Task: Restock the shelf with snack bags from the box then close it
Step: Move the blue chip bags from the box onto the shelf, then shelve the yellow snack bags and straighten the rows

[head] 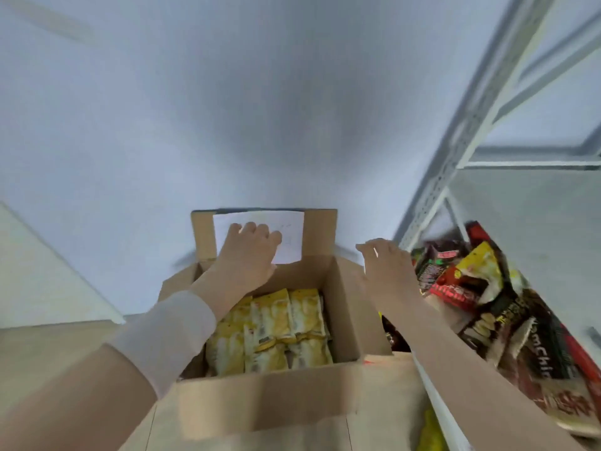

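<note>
- Cardboard box is open, low in the centre of the view, just beside the shelf rack on its right side.
- Yellow snack bags are packed in about 2 rows on the box floor, filling it from the near wall to the far wall; the count is not readable.
- Mixed red, black and yellow snack bags are piled on the shelf board, spilling toward its front edge.
- Left hand is against the far flap, on the white label. Fingers are bunched together and bent, knuckles up; the tips are hidden, so I cannot tell if they hook anything.
- Right hand hovers over the box's far right corner, between the box and the shelf. Fingers are together and bent forward, thumb spread out to the left, nothing held. Contact with the right flap is unclear because of blur.
- Near flap folds out toward the person.
- Handling, bags: probably light, air-filled film pouches that are slick and crinkly, with crushable contents. Best pinched at a top seal or cupped by the sides, not squeezed flat. Several at once would likely slip.
- Handling, box: the corrugated flaps look stiff but hinge at the creases. Take each at its free edge near the middle and fold it in; the label paper may slide under the fingers.
- Judgement: the box looks well stocked, so restocking seems unfinished and closing the flaps looks premature.
</note>
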Demonstrator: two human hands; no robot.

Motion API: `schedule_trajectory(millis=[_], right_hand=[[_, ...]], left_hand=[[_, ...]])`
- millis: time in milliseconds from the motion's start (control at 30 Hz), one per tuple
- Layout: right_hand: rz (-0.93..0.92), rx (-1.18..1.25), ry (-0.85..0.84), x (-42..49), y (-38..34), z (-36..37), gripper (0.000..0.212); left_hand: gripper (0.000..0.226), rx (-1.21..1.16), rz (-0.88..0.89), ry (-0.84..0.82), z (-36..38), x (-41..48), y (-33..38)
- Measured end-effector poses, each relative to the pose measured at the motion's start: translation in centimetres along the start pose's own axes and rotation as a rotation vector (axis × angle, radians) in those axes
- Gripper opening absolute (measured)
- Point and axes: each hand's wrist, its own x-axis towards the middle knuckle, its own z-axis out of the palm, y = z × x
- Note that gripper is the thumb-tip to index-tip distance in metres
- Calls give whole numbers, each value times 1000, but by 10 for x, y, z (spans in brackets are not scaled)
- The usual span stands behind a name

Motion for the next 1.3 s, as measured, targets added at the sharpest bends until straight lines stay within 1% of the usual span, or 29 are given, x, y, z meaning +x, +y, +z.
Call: schedule_trajectory(millis=[133, 300, 367, 533, 633, 700, 800, 867, 967, 1067, 1100, 1167, 1300], right_hand=[[-58, 26, -120, 29, -61, 44, 46], [-107, 115, -226, 45, -101, 100, 46], [-119, 116, -265, 53, -108, 122, 44], [-128, 106, -434, 74, -118, 187, 44], [-69, 129, -577, 82, -123, 237, 46], [-62, 134, -633, 79, -122, 281, 50], [52, 174, -705, 76, -121, 353, 52], [99, 164, -714, 80, -120, 410, 56], [247, 194, -713, 91, -122, 495, 67], [414, 259, -737, 95, -127, 566, 80], [464, 257, -749, 96, -129, 583, 84], [527, 256, -721, 96, -133, 608, 90], [640, 374, -685, 99, -137, 624, 92]], left_hand=[[45, -100, -106, -107, 54, -22, -56], [44, -197, -191, -207, 118, -32, -91], [44, -251, -226, -267, 140, -30, -98], [41, -339, -332, -409, 199, -17, -102], [41, -417, -398, -512, 251, -1, -97], [42, -485, -459, -567, 296, 6, -89], [46, -658, -612, -668, 374, 10, -72], [54, -832, -806, -697, 435, 9, -60], [67, -1008, -1121, -676, 528, 7, -47], [81, -1093, -1334, -650, 605, 1, -33], [88, -1131, -1394, -646, 624, 0, -27], [97, -1161, -1497, -626, 652, -3, -18], [97, -1035, -1546, -551, 666, -2, -9]])
